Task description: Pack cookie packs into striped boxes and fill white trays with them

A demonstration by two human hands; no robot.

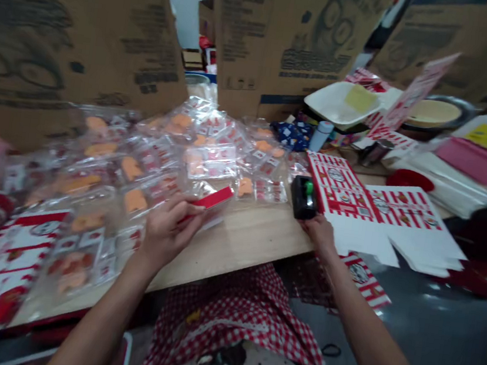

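Observation:
My left hand [172,226] is closed round a small flat carton [216,198], with its red edge facing up and a paler side below. It is held above the wooden table [246,230], near the front edge. My right hand [320,234] is at the near end of a black tape dispenser [302,198] that has a green roll core. The fingers there look pinched together, but whether tape is between them cannot be made out. To the right of the dispenser lie red-and-white striped flat cartons [341,185] with white flaps.
Clear packets [135,199] with orange pieces cover the table's left and back. Striped cartons [16,261] lie front left. Tall cardboard boxes [75,37] wall the back. A white tray [342,103], a pale blue bottle [321,136] and a plastic-wrapped pink stack [479,161] are at right.

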